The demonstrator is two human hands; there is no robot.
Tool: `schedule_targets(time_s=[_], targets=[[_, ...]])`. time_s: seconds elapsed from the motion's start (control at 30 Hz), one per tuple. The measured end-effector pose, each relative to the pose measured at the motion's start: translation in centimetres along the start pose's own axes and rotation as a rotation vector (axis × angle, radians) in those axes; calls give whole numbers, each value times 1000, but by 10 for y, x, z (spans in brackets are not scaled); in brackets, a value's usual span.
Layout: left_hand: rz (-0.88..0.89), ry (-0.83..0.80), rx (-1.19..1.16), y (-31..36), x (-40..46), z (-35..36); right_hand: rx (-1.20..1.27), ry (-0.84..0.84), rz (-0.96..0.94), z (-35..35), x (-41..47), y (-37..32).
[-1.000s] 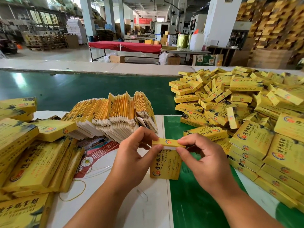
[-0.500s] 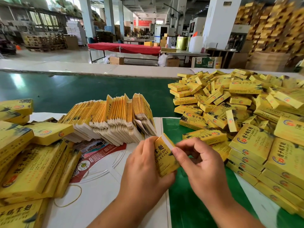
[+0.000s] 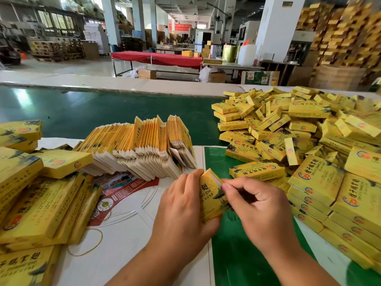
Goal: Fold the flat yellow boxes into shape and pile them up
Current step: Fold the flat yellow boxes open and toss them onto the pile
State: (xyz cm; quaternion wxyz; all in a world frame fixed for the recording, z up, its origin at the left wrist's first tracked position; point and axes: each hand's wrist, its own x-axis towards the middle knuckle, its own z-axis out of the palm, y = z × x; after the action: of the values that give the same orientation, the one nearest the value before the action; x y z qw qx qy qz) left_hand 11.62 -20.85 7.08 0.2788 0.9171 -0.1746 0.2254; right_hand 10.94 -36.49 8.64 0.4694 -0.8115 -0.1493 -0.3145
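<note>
A small yellow box with black print stands tilted between my hands, just above the table's front. My left hand grips it from the left, fingers wrapped round its side and bottom. My right hand pinches its upper right end with thumb and forefinger, where a white inner edge shows. Behind my hands a row of flat yellow boxes stands on edge, fanned out. To the right lies a big heap of folded yellow boxes, reaching back across the table.
Larger yellow boxes are stacked at the left and more of them at the right front. A printed paper sheet and a rubber band lie on the white board. The green belt runs behind.
The box has turned from flat-on with its top flap pressed down to tilted edge-on in my left hand. My right hand has moved onto its upper end.
</note>
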Motion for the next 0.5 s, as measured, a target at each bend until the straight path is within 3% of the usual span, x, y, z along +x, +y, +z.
schedule_targets(time_s=[0.13,0.27,0.5], targets=[[-17,-19,-57,-1,-1,3,-171,-44,-208,-1,3,-4],[-42,-13,-111,-4,-2,3,-310,-78,-279,5,0,-7],[87,108,-378,1,2,-5,-75,36,-190,2,1,1]])
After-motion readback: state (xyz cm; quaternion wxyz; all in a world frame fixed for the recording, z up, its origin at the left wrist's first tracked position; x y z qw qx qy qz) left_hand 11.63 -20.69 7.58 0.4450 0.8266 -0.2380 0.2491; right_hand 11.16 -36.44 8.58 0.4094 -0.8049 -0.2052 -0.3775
